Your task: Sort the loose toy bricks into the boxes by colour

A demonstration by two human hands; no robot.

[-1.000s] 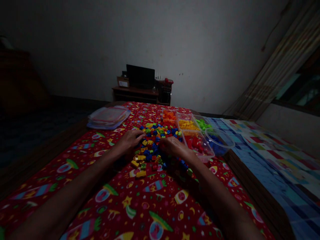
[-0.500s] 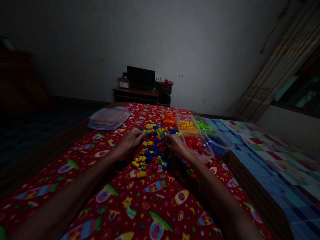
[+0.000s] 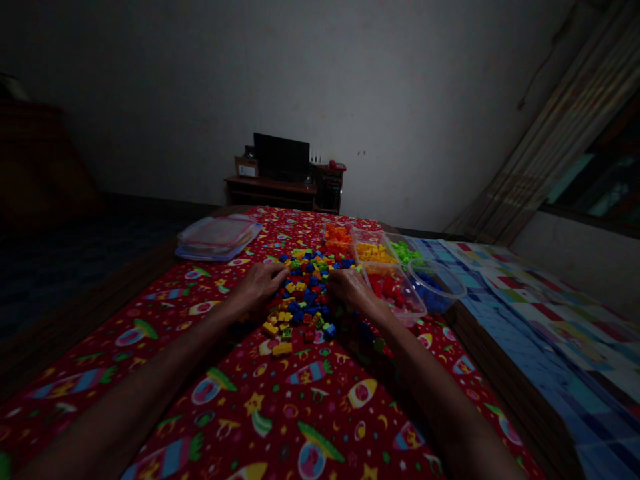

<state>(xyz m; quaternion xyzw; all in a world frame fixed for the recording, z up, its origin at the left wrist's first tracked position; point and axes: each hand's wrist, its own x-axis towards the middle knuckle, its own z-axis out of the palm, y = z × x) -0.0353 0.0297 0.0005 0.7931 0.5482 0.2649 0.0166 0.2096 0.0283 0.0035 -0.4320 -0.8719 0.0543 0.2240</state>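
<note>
A heap of small plastic bricks (image 3: 309,293) in blue, yellow, red, orange and green lies on a red patterned cloth (image 3: 280,400). My left hand (image 3: 257,285) rests at the heap's left side, fingers curled down onto the bricks. At the heap's right side my right hand (image 3: 351,287) has its fingers bent into the pieces. What either hand pinches is too dark to make out. Beyond the right hand stand clear tubs of red bricks (image 3: 395,288), yellow bricks (image 3: 373,251), orange bricks (image 3: 339,235), green bricks (image 3: 406,251) and a round tub of blue bricks (image 3: 436,285).
A stack of clear lids (image 3: 217,236) lies at the far left of the cloth. To the right lies a chequered blue mat (image 3: 540,313). A low desk with a dark screen (image 3: 281,159) stands by the far wall. The room is dim.
My right hand has shifted slightly right and back, from the middle of the heap to its right side. The left hand has barely moved.
</note>
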